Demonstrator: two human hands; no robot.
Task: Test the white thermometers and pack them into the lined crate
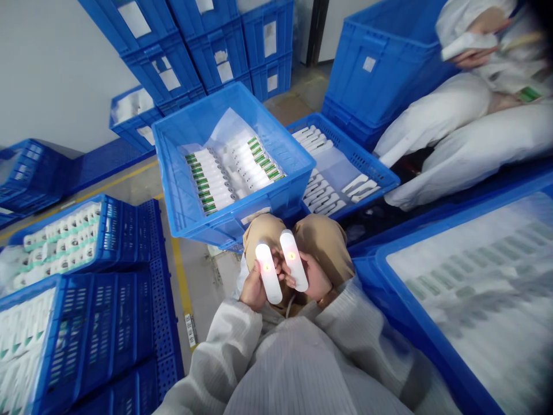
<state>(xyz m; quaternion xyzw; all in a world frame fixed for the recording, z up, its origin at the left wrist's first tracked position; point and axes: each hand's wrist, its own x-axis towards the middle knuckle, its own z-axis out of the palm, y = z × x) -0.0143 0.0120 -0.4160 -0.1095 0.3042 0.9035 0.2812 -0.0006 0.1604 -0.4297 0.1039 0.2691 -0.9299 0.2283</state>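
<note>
Two long white rounded devices with glowing lights are held side by side above my lap. My left hand (254,288) is closed around the left white device (268,276), which is lit near its upper end. In my right hand (314,278) I grip the right white device (294,259), tilted the same way and also glowing. The fingertips of both hands come close together between the two devices. Just beyond my knees stands a blue crate (173,202) with rows of similar white pieces, many showing green ends.
A shallow blue basket (389,178) with more white parts sits behind the crate. On my right is a blue bin (391,276) of blurred pieces; on my left, stacked blue crates (103,334). A person in white (458,115) sits at the upper right.
</note>
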